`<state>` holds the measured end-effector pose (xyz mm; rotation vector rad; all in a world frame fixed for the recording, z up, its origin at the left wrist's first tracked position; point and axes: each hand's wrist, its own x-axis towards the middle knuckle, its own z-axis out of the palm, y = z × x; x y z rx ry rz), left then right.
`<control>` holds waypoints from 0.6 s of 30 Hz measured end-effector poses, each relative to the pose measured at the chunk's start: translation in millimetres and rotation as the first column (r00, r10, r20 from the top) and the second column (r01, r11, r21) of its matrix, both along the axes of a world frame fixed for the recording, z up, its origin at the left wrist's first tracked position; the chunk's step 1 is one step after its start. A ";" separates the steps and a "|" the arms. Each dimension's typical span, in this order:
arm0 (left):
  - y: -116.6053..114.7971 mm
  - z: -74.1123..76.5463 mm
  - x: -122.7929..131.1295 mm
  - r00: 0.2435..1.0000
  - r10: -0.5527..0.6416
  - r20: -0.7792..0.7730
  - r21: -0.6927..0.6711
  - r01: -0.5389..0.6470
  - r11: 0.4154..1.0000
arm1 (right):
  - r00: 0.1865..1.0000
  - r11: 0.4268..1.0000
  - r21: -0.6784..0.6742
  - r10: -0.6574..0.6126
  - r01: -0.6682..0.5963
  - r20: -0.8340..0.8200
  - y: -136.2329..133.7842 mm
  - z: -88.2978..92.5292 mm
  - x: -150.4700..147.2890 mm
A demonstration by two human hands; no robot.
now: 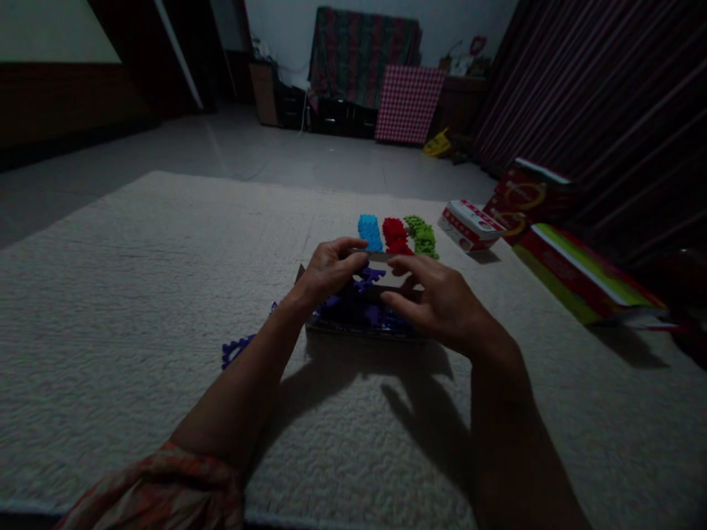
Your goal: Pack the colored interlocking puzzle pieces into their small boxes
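A low cardboard box [367, 335] with purple pieces [364, 313] inside stands on the cream carpet in front of me. My left hand [336, 269] is over its left side, thumb and fingers closed on a purple toothed plastic piece [371, 277]. On the right, my right hand [439, 298] hovers at the box with thumb and fingers apart and nothing visible between them. Another purple toothed piece [235, 352] lies on the carpet left of the box, partly hidden by my left forearm.
Beyond the box lie blue pieces [370, 232], red pieces [395, 235] and green pieces [423, 237] in separate groups. To the right are a white-and-red carton [472, 224], red boxes [524, 195] and a green-and-red box [591, 276]. A cloth-covered cabinet [364, 59] stands at the back.
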<state>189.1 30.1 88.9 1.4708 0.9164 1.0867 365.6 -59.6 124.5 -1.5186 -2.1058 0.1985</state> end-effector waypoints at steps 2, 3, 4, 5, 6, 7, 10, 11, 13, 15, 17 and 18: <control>-1.4 -0.5 1.4 1.000 0.017 -0.015 0.043 -0.016 0.999 | 0.998 0.991 0.130 0.038 -0.031 -0.049 2.8 -6.1 -11.4; -2.0 -0.9 2.1 0.999 0.029 -0.025 0.068 -0.028 0.997 | 0.998 0.985 0.168 0.049 -0.040 -0.050 4.6 -9.4 -17.0; -2.3 -1.5 2.9 0.998 0.042 -0.035 0.095 -0.039 0.995 | 0.997 0.980 0.194 0.050 -0.040 -0.050 6.3 -12.6 -22.0; -2.4 -2.5 3.7 0.997 0.055 -0.046 0.121 -0.049 0.991 | 0.997 0.977 0.211 0.046 -0.033 -0.055 8.0 -15.5 -26.3; -2.2 -3.7 4.6 0.996 0.068 -0.055 0.146 -0.060 0.987 | 0.997 0.975 0.220 0.039 -0.025 -0.061 9.3 -18.0 -29.7; -2.0 -5.0 5.5 0.994 0.084 -0.063 0.169 -0.072 0.983 | 0.997 0.974 0.226 0.033 -0.017 -0.068 10.3 -20.0 -32.2; -1.7 -7.6 8.3 0.990 0.109 -0.091 0.198 -0.089 0.976 | 0.998 0.975 0.221 0.018 -0.002 -0.068 11.5 -23.2 -35.2; -2.0 -7.5 8.9 0.988 0.113 -0.104 0.195 -0.091 0.977 | 0.998 0.978 0.210 0.013 0.000 -0.060 11.3 -23.4 -35.1; -2.8 -5.9 8.6 0.982 0.131 -0.133 0.189 -0.105 0.976 | 0.999 0.984 0.178 -0.004 0.011 -0.037 10.4 -22.8 -33.8; -3.0 -2.8 5.9 0.971 0.186 -0.150 0.211 -0.153 0.966 | 1.000 0.990 0.138 -0.025 0.026 -0.009 8.8 -21.1 -31.3; -2.2 0.7 1.0 0.950 0.277 -0.144 0.274 -0.231 0.934 | 0.998 0.995 0.087 -0.055 0.053 0.026 6.8 -18.8 -28.0; -1.5 2.4 -1.8 0.937 0.322 -0.134 0.309 -0.269 0.912 | 0.996 0.996 0.055 -0.075 0.072 0.050 5.6 -17.7 -26.4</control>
